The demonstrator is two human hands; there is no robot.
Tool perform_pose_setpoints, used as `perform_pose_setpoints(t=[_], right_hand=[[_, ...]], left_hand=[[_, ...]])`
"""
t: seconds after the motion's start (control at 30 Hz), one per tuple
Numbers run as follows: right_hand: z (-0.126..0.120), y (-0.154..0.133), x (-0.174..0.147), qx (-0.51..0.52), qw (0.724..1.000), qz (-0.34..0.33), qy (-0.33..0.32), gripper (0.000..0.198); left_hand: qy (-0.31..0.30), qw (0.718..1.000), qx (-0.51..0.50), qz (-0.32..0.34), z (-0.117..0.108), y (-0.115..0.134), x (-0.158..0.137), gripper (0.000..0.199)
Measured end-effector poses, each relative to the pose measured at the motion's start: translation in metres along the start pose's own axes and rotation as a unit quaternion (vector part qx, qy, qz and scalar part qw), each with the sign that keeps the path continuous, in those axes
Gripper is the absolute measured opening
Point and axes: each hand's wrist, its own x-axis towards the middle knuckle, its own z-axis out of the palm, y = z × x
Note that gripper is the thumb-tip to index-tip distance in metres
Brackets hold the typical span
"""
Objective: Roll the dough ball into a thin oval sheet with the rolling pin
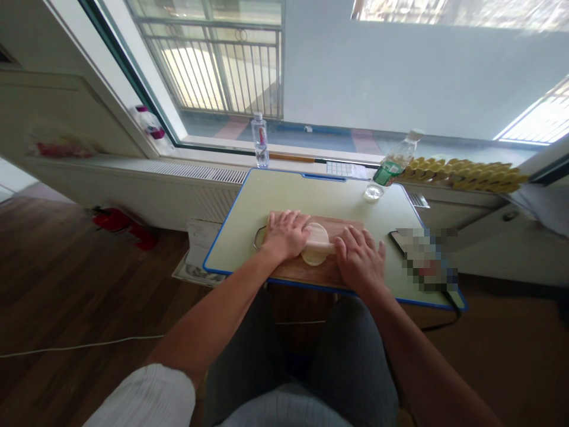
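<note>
A wooden cutting board [306,274] lies near the front of a small folding table [284,190] with a blue edge. On the board is a thin round sheet of dough [315,258], and a light wooden rolling pin [322,246] lies across it. My left hand [287,234] is over the pin's left end, fingers pointing forward. My right hand [361,255] is on the right end, fingers slightly bent. Both palms hide the pin's ends. The dough's disc shows in front of and behind the pin. A metal handle [258,238] sticks out at the board's left.
A green-labelled bottle [389,169] stands at the table's back right; a blurred phone-like object [427,261] lies at right. A clear water bottle [260,141] is by the window. Yellow objects [466,174] line the sill. A red fire extinguisher [124,225] is on the floor at left.
</note>
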Motion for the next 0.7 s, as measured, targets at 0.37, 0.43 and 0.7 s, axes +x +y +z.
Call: perform_pose_setpoints(t=[0.37, 0.43, 0.7], right_hand=[[0.002, 0.004, -0.054, -0.015, 0.999, -0.02, 0.025, 0.067], [0.003, 0.004, -0.049, -0.016, 1.0, -0.015, 0.019, 0.067], [0.003, -0.002, -0.012, -0.01, 1.0, 0.006, -0.007, 0.067]], left_hand=[[0.058, 0.998, 0.017, 0.023, 0.003, 0.009, -0.049, 0.054], [0.054, 0.998, 0.015, 0.017, 0.004, 0.008, -0.044, 0.054], [0.046, 0.999, -0.004, 0.005, 0.003, 0.002, -0.01, 0.05]])
